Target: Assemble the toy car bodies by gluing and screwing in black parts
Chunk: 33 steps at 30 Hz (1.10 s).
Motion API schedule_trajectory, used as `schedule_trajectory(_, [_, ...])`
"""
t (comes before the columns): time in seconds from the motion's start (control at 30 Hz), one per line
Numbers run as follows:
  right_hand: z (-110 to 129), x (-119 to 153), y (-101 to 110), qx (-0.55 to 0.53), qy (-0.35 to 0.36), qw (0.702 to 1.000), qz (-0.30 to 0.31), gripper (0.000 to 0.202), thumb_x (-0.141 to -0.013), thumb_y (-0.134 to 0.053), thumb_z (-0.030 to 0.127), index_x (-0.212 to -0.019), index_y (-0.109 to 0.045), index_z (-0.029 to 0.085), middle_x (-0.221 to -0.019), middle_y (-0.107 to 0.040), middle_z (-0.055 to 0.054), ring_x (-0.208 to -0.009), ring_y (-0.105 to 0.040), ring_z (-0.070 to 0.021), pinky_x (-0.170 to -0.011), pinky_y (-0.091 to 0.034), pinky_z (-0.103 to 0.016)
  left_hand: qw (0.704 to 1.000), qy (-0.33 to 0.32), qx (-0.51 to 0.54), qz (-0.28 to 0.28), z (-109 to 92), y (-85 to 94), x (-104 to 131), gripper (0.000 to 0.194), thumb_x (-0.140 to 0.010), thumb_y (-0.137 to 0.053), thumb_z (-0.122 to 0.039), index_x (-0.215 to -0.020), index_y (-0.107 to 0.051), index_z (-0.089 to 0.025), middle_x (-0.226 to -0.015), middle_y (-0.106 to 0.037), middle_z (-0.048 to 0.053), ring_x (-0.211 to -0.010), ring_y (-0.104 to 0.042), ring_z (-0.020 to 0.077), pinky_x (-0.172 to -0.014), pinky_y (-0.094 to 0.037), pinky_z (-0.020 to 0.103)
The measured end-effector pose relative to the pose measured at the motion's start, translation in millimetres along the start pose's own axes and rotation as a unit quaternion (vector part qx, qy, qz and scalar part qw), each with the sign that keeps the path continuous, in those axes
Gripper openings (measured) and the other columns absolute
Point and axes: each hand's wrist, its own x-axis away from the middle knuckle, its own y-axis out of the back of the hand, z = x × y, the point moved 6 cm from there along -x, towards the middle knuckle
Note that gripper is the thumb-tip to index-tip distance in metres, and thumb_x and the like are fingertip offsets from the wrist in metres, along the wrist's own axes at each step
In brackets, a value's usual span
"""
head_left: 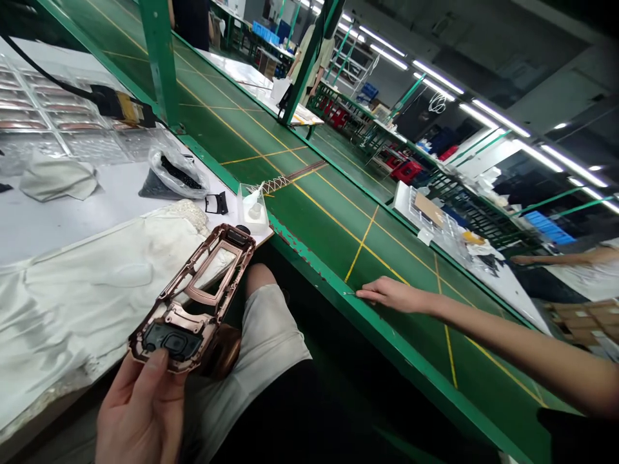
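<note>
At lower left, the copper-coloured frame (186, 316) (probably light, stiff, easily scratched) is gripped by the left hand (140, 399) at its solid end, best held there; a tiny item (349, 294) is pinched by the right hand (396, 295)

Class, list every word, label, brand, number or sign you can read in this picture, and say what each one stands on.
No text can be read anywhere.
Copper-coloured frame in the left hand: no lettering can be made out.
Bag of black pieces: no legible label.
Cardboard boxes at far right: too blurred to tell whether anything is printed.
</note>
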Motion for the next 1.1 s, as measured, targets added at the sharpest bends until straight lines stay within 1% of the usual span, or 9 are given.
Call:
schedule_trajectory(0.1, [-8, -2, 5, -0.021, -0.034, 0.998, 0.048, 0.072, -0.098, -0.028, 0.081, -0.066, -0.052, 0.021, -0.061, -0.054, -0.002, -0.056, -0.047, -0.0157, -0.062, -0.041, -0.031, 1.0, 0.014, 0.009, 0.005, 1, -0.2, -1, 0.033, -0.063, -0.086, -0.016, -0.094, -0.079, -0.026, -0.1, -0.083, -0.003, -0.091, -0.074, 0.0142, -0.077, -0.063, 0.014])
schedule_trajectory(0.27, [-15, 0, 5, -0.019, -0.075, 0.994, 0.081, 0.085, -0.081, -0.027, 0.098, -0.06, -0.053, 0.02, -0.06, -0.057, -0.005, -0.056, -0.048, -0.0168, -0.061, -0.042, -0.033, 0.998, 0.043, 0.04, 0.014, 3, 2.7, -2, 0.032, -0.059, -0.095, -0.024, -0.085, -0.076, -0.022, -0.091, -0.079, -0.004, -0.084, -0.071, 0.0099, -0.072, -0.061, 0.01])
schedule_trajectory(0.37, [-15, 0, 7, -0.014, -0.083, 0.993, 0.083, 0.087, -0.077, -0.029, 0.101, -0.059, -0.055, 0.02, -0.059, -0.058, -0.006, -0.057, -0.05, -0.0181, -0.062, -0.041, -0.034, 0.997, 0.055, 0.038, 0.024, 3, 2.3, -4, 0.04, -0.056, -0.098, -0.031, -0.088, -0.077, -0.021, -0.091, -0.078, -0.003, -0.085, -0.071, 0.0097, -0.071, -0.06, 0.008])
schedule_trajectory(0.5, [-16, 5, 17, 0.0, -0.1, 0.994, 0.033, 0.082, -0.08, -0.038, 0.096, -0.064, -0.061, 0.019, -0.062, -0.059, -0.005, -0.06, -0.051, -0.0186, -0.063, -0.038, -0.033, 0.998, 0.053, 0.021, 0.034, 0, -0.8, -5, 0.046, -0.057, -0.098, -0.035, -0.096, -0.079, -0.022, -0.093, -0.078, -0.003, -0.085, -0.07, 0.0088, -0.071, -0.059, 0.007])
schedule_trajectory(0.7, [-18, 25, 20, 0.011, -0.093, 0.995, -0.023, 0.08, -0.088, -0.034, 0.092, -0.068, -0.061, 0.019, -0.061, -0.056, -0.003, -0.058, -0.051, -0.0173, -0.058, -0.039, -0.031, 0.999, 0.042, 0.001, 0.029, 2, 2.7, -7, 0.037, -0.063, -0.093, -0.028, -0.097, -0.08, -0.023, -0.096, -0.079, -0.002, -0.09, -0.071, 0.0117, -0.073, -0.06, 0.01])
schedule_trajectory(0.87, [8, 29, 13, 0.065, -0.017, 0.995, -0.076, 0.074, -0.097, -0.028, 0.082, -0.068, -0.06, 0.021, -0.079, -0.064, -0.011, -0.074, -0.06, -0.023, -0.071, -0.046, -0.036, 0.999, 0.026, -0.003, 0.02, 2, 7.4, -11, 0.033, -0.07, -0.089, -0.027, -0.101, -0.08, -0.024, -0.097, -0.08, -0.001, -0.088, -0.072, 0.0129, -0.072, -0.064, 0.014])
schedule_trajectory(0.93, [19, 26, 13, 0.082, -0.012, 0.991, -0.105, 0.073, -0.097, -0.028, 0.08, -0.063, -0.057, 0.022, -0.078, -0.064, -0.013, -0.077, -0.06, -0.0256, -0.072, -0.046, -0.038, 0.999, 0.021, 0.0, 0.025, 2, 6.2, -12, 0.034, -0.07, -0.089, -0.028, -0.102, -0.08, -0.023, -0.095, -0.08, -0.001, -0.086, -0.072, 0.0125, -0.072, -0.065, 0.014])
schedule_trajectory(1.0, [26, 25, 25, 0.082, -0.031, 0.987, -0.134, 0.073, -0.096, -0.032, 0.08, -0.058, -0.055, 0.022, -0.068, -0.062, -0.012, -0.068, -0.058, -0.0248, -0.067, -0.046, -0.038, 1.0, 0.012, 0.008, 0.026, 0, 4.4, -12, 0.033, -0.07, -0.09, -0.027, -0.101, -0.08, -0.022, -0.094, -0.08, -0.002, -0.084, -0.072, 0.0108, -0.072, -0.063, 0.012])
schedule_trajectory(1.1, [29, 33, 71, 0.035, -0.102, 0.972, -0.209, 0.071, -0.093, -0.046, 0.081, -0.057, -0.061, 0.021, -0.054, -0.058, -0.007, -0.049, -0.048, -0.0178, -0.053, -0.043, -0.035, 0.998, -0.005, 0.036, 0.045, -2, -0.1, -10, 0.031, -0.067, -0.093, -0.025, -0.094, -0.079, -0.022, -0.088, -0.08, -0.003, -0.078, -0.072, 0.0082, -0.07, -0.061, 0.01])
